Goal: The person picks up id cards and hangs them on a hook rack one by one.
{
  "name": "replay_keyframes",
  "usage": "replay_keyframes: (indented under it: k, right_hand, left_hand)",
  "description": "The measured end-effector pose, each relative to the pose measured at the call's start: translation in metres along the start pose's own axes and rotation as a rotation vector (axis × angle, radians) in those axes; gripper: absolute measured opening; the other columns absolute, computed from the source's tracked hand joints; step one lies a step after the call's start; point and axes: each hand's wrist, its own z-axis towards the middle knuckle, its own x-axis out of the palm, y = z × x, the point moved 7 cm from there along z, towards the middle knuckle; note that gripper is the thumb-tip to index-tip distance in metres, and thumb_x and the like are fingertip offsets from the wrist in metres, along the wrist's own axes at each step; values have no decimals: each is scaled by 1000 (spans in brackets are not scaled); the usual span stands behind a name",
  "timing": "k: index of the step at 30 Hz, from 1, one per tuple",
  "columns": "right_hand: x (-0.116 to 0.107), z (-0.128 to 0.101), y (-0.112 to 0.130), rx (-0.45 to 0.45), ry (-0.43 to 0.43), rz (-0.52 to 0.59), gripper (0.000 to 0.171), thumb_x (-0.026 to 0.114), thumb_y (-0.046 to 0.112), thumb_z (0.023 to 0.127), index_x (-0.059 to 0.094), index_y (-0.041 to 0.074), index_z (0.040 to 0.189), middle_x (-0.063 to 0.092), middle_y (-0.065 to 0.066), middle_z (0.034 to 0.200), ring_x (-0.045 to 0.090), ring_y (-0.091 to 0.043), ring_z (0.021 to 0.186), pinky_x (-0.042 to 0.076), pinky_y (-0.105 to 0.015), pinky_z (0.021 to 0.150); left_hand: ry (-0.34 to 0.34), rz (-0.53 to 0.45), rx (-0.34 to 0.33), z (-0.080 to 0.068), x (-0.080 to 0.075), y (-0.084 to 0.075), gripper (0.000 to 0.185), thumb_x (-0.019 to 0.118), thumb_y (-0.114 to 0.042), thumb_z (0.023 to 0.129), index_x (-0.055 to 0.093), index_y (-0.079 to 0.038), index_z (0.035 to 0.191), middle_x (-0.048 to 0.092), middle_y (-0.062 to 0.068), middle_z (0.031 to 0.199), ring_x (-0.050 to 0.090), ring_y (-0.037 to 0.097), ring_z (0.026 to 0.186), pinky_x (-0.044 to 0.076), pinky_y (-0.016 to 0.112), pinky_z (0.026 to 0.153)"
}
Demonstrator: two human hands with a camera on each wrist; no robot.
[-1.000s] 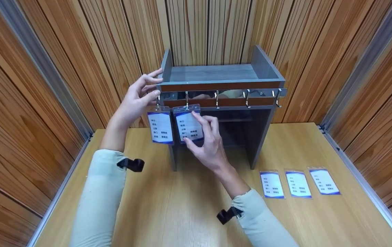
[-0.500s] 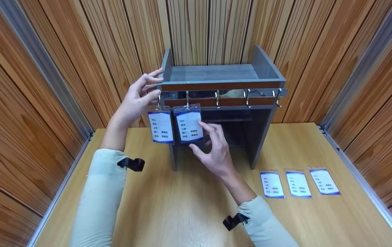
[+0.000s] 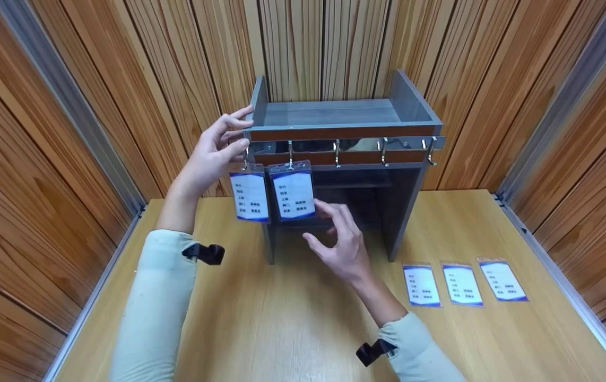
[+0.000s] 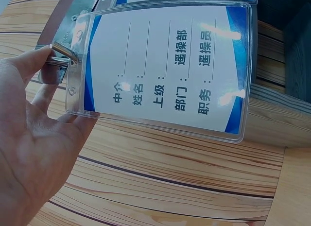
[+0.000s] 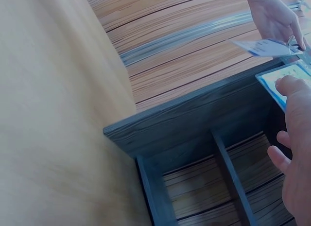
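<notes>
Hanging from 2 hooks: 2 blue-edged badges

Two badges hang from two of five hooks on one shelf; three more badges lie on one table. There are one left hand, one right hand and two sleeves.

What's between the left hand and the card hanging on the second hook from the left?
Another card, on the leftmost hook, hangs between the left hand and that second card. The head view shows it.
</notes>
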Motion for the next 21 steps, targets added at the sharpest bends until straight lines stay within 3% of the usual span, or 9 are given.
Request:
replay_keyframes:
  k: [16,21]
  right_hand:
    - [-25,-31,-31,-27,8,-76,63,93,9,91,69,7,150,74,-16,138,71,-27,117,67,-29,86]
    - [-34,-40,-42,-41,2,-111,64,94,9,90,70,9,149,75,-13,139,73,-29,122,61,-18,95]
  left_hand:
    - [0,18,3,1,-1,0,31,57,-14,116,58,-10,147,38,-8,185,47,32,165,49,70,125]
    - [-4,15,-5,0,-1,1,30,56,-14,116,58,-11,146,38,-8,185,46,32,165,48,71,125]
